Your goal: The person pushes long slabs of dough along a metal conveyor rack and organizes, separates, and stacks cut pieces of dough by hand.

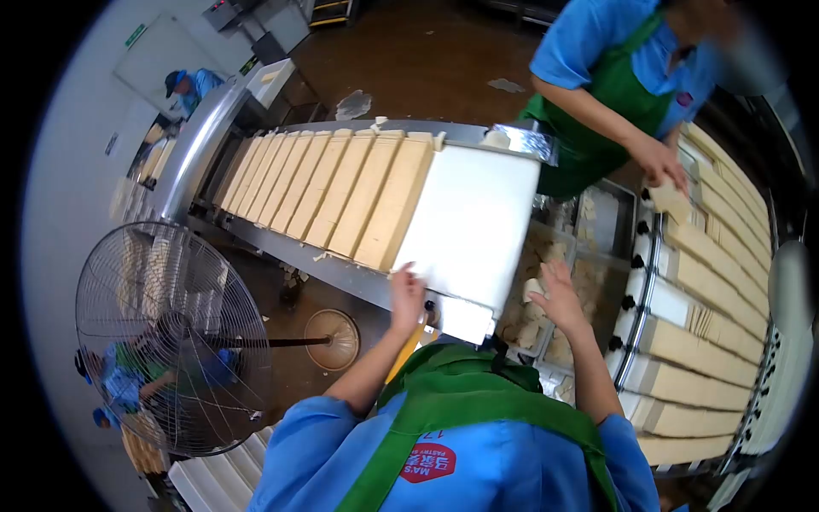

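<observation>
My left hand [407,299] is at the near edge of the white conveyor belt [473,218], its fingers loosely bent and apart with nothing visible in them. Close to its fingertips is the near end of the last long dough strip [394,205] in a row of several pale strips. My right hand [560,299] is spread open above a bin of dough scraps [520,328]. A small pale dough piece [533,288] shows beside its thumb; whether they touch is hard to tell.
Across the belt, a co-worker in a green apron [601,128] handles dough [670,200] at a rack of dough strips [704,341] on the right. A large caged fan [175,337] stands at left. Metal rails [341,277] edge the conveyor.
</observation>
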Demonstrator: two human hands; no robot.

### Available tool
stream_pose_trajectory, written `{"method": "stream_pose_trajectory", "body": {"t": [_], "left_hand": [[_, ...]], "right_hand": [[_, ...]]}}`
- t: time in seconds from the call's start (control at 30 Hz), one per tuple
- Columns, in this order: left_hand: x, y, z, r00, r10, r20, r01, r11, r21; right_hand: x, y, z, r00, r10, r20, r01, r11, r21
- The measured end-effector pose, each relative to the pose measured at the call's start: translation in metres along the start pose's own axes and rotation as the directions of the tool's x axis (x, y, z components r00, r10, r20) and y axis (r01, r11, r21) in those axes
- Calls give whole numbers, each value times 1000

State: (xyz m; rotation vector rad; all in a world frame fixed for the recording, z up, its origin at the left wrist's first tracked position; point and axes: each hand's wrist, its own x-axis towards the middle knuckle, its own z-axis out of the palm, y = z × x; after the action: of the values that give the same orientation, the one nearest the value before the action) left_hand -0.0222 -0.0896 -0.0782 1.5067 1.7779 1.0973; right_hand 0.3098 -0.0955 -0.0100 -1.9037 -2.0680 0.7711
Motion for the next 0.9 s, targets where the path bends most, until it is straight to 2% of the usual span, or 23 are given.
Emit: {"method": "stream_pose_trajectory", "body": {"t": [0.03, 0.1, 0.13, 0.2, 0.23, 0.3, 0.33, 0.37, 0.4, 0.47, 0.53, 0.57, 0.6, 0.7, 0.73, 0.77, 0.83, 0.9], "left_hand": [[9, -25, -20, 992, -9, -129, 24, 993, 112], [22, -49, -52, 960, -200, -198, 230, 962, 146], [28, -54, -59, 956, -207, -207, 237, 962, 132], [43, -60, -68, 926, -349, -146, 359, 932, 52], [49, -68, -63, 924, -352, -148, 362, 931, 40], [61, -87, -45, 981, -96, -167, 128, 974, 189], [69, -87, -39, 949, 196, -249, -83, 912, 403], [76, -83, -40, 948, 191, -253, -79, 915, 395], [79, -77, -43, 983, 40, -182, 16, 955, 297], [87, -58, -52, 977, -209, -38, 213, 962, 172], [89, -55, -54, 978, -206, -24, 208, 966, 152], [89, -53, -55, 979, -204, -15, 205, 969, 137], [89, -49, -56, 951, -305, 43, 299, 948, 112], [94, -42, -62, 935, -334, 119, 305, 928, 213], [97, -42, -63, 937, -327, 123, 297, 931, 212], [98, -42, -63, 933, -329, 144, 294, 930, 219], [98, -49, -59, 935, -303, 184, 261, 940, 222], [99, -66, -53, 960, -190, 206, 142, 963, 228]], "right_hand": [[22, -14, 2, 1000, -15, 7, 15, 1000, -14], [67, -39, 9, 992, -113, 58, 114, 993, -7], [90, -52, 13, 991, -122, 62, 124, 992, -20], [134, -76, 23, 973, -220, 73, 222, 975, -25], [157, -84, 28, 972, -223, 76, 226, 973, -36], [201, -100, 36, 940, -334, 71, 337, 940, -51], [223, -108, 39, 939, -335, 75, 339, 939, -59], [245, -118, 41, 934, -353, 54, 357, 931, -73], [266, -128, 42, 927, -374, 33, 375, 923, -86], [305, -149, 43, 923, -385, 10, 384, 920, -80], [341, -163, 48, 920, -392, -15, 390, 918, -72], [363, -167, 56, 931, -366, -4, 362, 924, -126], [381, -170, 64, 940, -341, 0, 335, 925, -179], [415, -182, 78, 967, -244, 70, 253, 953, -166], [432, -169, 101, 946, -323, 4, 316, 923, -220], [428, -175, 95, 949, -317, -3, 308, 925, -222], [415, -191, 87, 978, -210, -21, 196, 942, -272], [422, -182, 92, 995, -100, 7, 98, 952, -290]]}}
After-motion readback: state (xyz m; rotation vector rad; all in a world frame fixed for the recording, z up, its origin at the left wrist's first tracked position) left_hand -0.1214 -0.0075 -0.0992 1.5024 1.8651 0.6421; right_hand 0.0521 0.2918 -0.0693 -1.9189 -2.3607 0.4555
